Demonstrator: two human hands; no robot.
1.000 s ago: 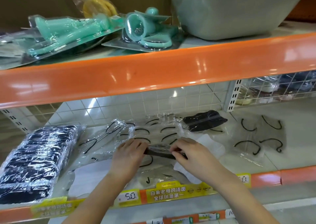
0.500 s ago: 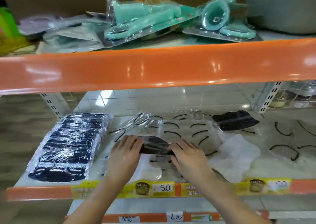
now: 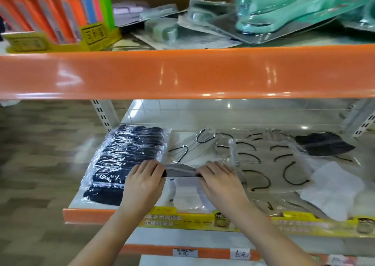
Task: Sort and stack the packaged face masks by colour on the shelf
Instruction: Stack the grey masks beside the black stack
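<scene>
A dark packaged mask (image 3: 181, 170) is held between the two hands just above the front part of the middle shelf (image 3: 89, 213). The left end of it is pinched by the left hand (image 3: 145, 181), whose fingers are curled over the top edge, and the right end is pinched in the same way by the right hand (image 3: 220, 181). The packet is kept nearly level and only its narrow edge side is seen. Directly to the left of the left hand, a stack of dark masks (image 3: 125, 160) wrapped in clear plastic is laid on the shelf, and the knuckles of the left hand are seen in front of its right border; whether they touch it cannot be told. Under the held packet, a white mask in clear wrap (image 3: 188, 194) is lying near the front edge. To the right, several clear packets with black ear loops (image 3: 261, 160) are spread over the shelf, partly one over another. A single dark mask (image 3: 324, 144) is placed at the back on the right, and a white sheet-like piece (image 3: 334, 190) is found in front of it. Yellow price labels (image 3: 182, 219) are fixed along the orange front rail. On the upper shelf (image 3: 182, 73), teal items in blister packs (image 3: 274, 12) and upright orange packets (image 3: 50, 12) are stored; they are blurred.
</scene>
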